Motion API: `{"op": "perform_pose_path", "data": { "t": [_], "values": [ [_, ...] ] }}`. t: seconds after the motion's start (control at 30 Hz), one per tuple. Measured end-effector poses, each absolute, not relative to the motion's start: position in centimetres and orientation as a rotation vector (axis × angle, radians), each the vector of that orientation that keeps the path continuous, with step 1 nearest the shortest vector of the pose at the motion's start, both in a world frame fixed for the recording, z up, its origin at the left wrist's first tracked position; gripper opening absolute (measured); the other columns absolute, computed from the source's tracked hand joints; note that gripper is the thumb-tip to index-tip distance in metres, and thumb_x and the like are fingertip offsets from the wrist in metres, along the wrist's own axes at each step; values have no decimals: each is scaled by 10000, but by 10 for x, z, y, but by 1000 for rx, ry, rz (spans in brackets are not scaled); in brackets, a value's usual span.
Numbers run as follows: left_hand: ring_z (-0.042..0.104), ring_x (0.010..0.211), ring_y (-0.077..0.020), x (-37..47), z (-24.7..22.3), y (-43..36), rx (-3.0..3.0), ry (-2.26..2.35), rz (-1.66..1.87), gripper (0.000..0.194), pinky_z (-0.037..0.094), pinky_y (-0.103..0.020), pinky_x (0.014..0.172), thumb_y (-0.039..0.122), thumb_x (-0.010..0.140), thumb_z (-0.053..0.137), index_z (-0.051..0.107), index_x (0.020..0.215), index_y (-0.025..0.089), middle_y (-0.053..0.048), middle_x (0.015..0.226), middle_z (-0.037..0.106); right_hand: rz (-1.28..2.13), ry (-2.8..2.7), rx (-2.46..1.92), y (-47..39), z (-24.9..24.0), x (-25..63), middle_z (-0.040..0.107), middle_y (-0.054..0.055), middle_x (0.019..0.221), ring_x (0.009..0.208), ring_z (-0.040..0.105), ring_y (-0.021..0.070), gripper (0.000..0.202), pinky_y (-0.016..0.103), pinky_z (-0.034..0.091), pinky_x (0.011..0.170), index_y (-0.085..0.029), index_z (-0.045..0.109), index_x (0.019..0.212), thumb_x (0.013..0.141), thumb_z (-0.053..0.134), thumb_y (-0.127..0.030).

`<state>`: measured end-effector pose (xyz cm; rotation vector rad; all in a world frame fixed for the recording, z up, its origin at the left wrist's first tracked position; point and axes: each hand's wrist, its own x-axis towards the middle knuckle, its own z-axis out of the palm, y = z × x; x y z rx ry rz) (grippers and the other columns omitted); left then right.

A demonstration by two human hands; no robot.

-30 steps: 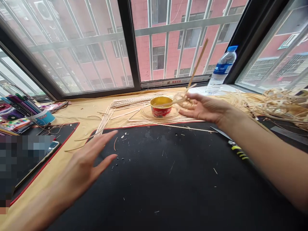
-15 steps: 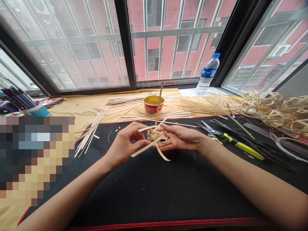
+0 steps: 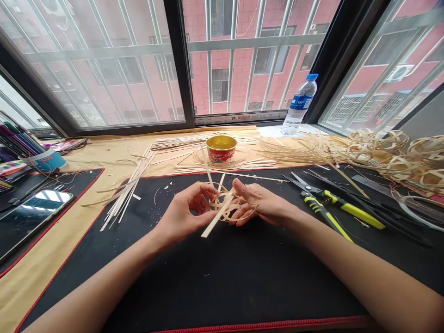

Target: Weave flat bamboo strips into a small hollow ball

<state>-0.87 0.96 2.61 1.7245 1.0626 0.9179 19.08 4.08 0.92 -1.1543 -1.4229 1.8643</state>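
Observation:
A small round weave of pale bamboo strips (image 3: pixel 227 206) is held up over the black mat, between my two hands. Loose strip ends stick out of it, one broad end slanting down toward me. My left hand (image 3: pixel 189 208) pinches the weave's left side with thumb and fingers. On the right side, my right hand (image 3: pixel 260 201) grips it, the thumb on top and the fingers underneath. Part of the weave is hidden behind the fingers.
Behind my hands stands a red and gold tin (image 3: pixel 221 155). Yellow-handled shears (image 3: pixel 315 194) lie on the black mat (image 3: pixel 222 282) at right, near woven bamboo balls (image 3: pixel 430 157). Loose strips (image 3: pixel 128 194) lie left. A water bottle (image 3: pixel 299 108) stands by the window; a phone (image 3: pixel 34 215) lies far left.
The weave has turned and tilted in my hands, so its strip ends point in new directions. My left hand has shifted slightly; the right thumb now points up.

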Motion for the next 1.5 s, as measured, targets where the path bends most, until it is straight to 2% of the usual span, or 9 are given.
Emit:
{"op": "perform_pose_path", "data": {
  "t": [0.1,0.2,0.37,0.53,0.67,0.87,1.13,1.3,1.5],
  "values": [
    [461,559,-48,-10,24,10,1637,1045,904,316,362,-193,511,251,700,740,555,933,144,22,776,547,1693,-1500,-1184,43,10,201,706,110,863,600,676,145,643,214,556,490,-116,682,857,680,594,-728],
    [478,564,-49,-12,24,13,1521,1003,890,335,379,-183,530,251,685,764,549,917,140,37,719,547,1420,-1613,-1133,44,13,209,698,69,873,712,658,139,460,207,550,573,-140,691,860,652,755,-545],
    [555,637,-73,-15,29,13,1386,935,827,314,444,-186,607,216,691,770,544,890,130,27,702,592,1342,-1663,-878,40,13,208,699,62,941,894,648,175,266,303,538,822,-139,690,833,681,779,-338],
    [602,759,-115,-18,32,12,1374,915,753,313,476,-223,697,225,717,756,569,946,121,-40,839,659,1371,-1693,-838,35,12,204,702,66,918,784,663,173,262,291,548,664,-152,635,852,703,757,-329],
    [618,790,-143,-16,31,11,1425,919,721,318,474,-243,708,279,744,732,593,986,125,-38,829,652,1328,-1732,-834,33,13,203,690,47,856,780,657,165,273,291,544,679,-161,572,852,701,755,-296],
    [616,798,-146,-14,30,11,1521,1002,739,284,481,-233,700,325,764,701,642,975,145,-40,862,671,1260,-1799,-858,33,10,201,678,23,816,718,639,143,334,267,520,642,-178,582,1063,756,683,-261],
    [603,868,-190,-14,29,11,1664,1052,747,332,459,-265,730,353,801,636,684,1032,120,-84,977,675,1026,-1885,-840,37,4,203,660,60,949,854,625,171,129,280,512,715,-166,690,877,792,652,-256],
    [572,831,-170,-13,30,10,1783,1103,744,294,428,-247,692,349,822,605,711,1004,144,-71,950,659,945,-1947,-873,36,3,204,678,46,901,811,635,157,129,276,522,711,-172,691,902,810,640,-246],
    [422,583,-86,-13,30,10,1793,1126,743,318,321,-210,510,372,820,613,710,1038,162,-46,854,635,780,-1932,-814,34,3,203,605,87,1114,968,624,190,216,276,576,701,-196,680,1007,795,656,-229]
  ]
}}
